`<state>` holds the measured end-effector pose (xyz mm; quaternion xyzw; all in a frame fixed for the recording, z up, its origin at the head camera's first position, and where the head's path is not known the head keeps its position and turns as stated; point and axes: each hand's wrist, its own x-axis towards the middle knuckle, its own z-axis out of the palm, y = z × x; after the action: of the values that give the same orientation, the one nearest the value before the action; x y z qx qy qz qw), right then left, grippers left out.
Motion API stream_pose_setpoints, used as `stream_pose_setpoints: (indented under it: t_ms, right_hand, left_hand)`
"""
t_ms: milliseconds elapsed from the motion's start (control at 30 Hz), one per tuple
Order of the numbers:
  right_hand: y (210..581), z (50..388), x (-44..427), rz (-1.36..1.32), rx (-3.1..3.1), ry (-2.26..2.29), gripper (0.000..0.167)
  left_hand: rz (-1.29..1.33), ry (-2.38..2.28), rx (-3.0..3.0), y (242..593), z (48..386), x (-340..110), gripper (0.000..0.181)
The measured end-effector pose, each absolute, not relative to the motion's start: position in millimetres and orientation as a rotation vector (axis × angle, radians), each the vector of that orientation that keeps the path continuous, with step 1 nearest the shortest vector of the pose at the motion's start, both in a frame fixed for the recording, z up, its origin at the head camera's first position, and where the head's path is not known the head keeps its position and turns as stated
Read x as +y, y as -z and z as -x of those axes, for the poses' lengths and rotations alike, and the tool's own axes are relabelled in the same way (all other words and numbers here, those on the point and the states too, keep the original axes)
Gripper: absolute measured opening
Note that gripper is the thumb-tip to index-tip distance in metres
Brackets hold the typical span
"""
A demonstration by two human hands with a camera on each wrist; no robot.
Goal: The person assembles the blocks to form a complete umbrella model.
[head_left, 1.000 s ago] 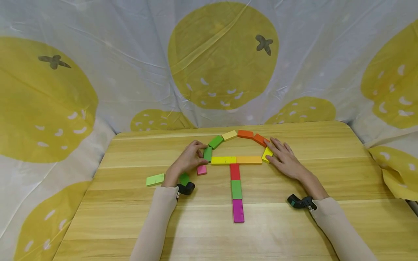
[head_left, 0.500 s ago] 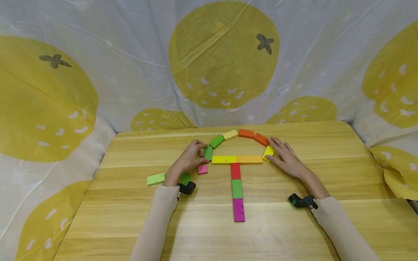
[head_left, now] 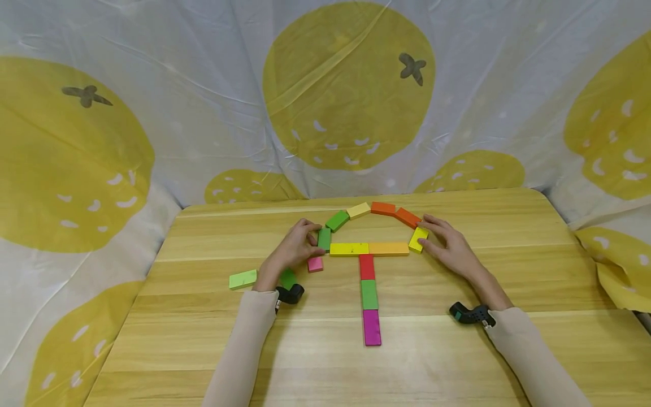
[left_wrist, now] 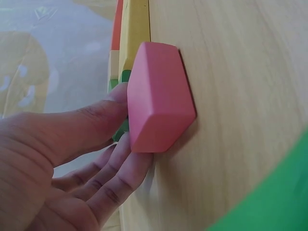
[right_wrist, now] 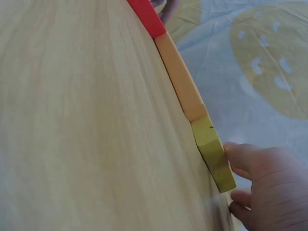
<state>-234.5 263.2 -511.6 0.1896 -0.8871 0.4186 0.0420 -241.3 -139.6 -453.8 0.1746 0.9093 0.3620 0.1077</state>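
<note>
In the head view my left hand [head_left: 294, 246] holds a green block [head_left: 324, 239], the left end of an arch of blocks, between thumb and fingers. My right hand [head_left: 450, 247] has thumb and fingertips at the two ends of a yellow block [head_left: 419, 240], the arch's right end. Its thumb touches that block in the right wrist view. A pink block [left_wrist: 161, 91] hides much of the green one in the left wrist view. Between the arch's ends lie a long yellow block [head_left: 348, 249] and an orange block [head_left: 389, 249], end to end.
A column of red [head_left: 367, 267], green [head_left: 369, 294] and purple [head_left: 372, 328] blocks runs down toward the near edge. A light green block [head_left: 242, 279] and a darker green block [head_left: 288, 278] lie by the left wrist. A patterned cloth [head_left: 213, 113] hangs behind the table [head_left: 432, 362].
My right hand's fingers have drawn in around the yellow block, which has tilted slightly and shifted a little. My left hand stays at the green block.
</note>
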Motion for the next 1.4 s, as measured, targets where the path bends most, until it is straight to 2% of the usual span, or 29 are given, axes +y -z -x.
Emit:
stream_pose_setpoints:
  t_ms: [833,1067,1400]
  right_hand:
    - [518.0,237.7,264.2,-0.599,-2.686,-1.261,0.048]
    - [515.9,236.9,262.3,-0.525,-2.632,-1.239,0.050]
    - [516.9,235.9,263.0,-0.513,-2.617,-1.282,0.043]
  left_hand:
    - [-0.479,-1.042,2.681,453.9,241.9,-138.3,0.062]
    - [-0.465,-1.053,2.682,454.5,241.9,-139.0,0.062]
    - [-0.446,-1.073,2.672,453.4,240.8,-138.9,0.062]
